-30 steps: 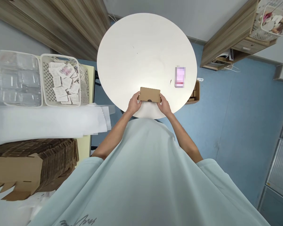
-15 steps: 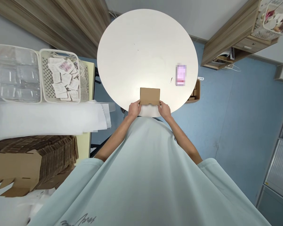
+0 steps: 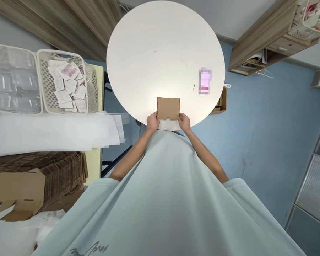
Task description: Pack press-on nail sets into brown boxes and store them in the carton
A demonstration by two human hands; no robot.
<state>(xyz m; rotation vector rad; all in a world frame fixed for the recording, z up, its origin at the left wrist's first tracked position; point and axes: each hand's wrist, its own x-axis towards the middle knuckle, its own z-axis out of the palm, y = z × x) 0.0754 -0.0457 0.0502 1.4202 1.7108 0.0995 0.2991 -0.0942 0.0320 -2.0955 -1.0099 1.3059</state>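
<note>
A small brown cardboard box [image 3: 168, 107] lies flat at the near edge of a round white table [image 3: 160, 53]. My left hand [image 3: 152, 121] grips its near left corner and my right hand [image 3: 184, 122] grips its near right corner. The box lid faces up, with a small notch at its near edge. A white sheet [image 3: 168, 125] shows just under the box between my hands.
A phone [image 3: 205, 81] lies on the table's right side. To the left, a side table holds a white basket of cards [image 3: 66, 83], clear plastic trays [image 3: 10, 81], white paper sheets [image 3: 53, 131] and stacked flat cardboard [image 3: 42, 177]. A wooden cabinet [image 3: 261, 42] stands at right.
The box has gone from tilted in my hands to lying flat on the table. My hands have slid back to its near corners.
</note>
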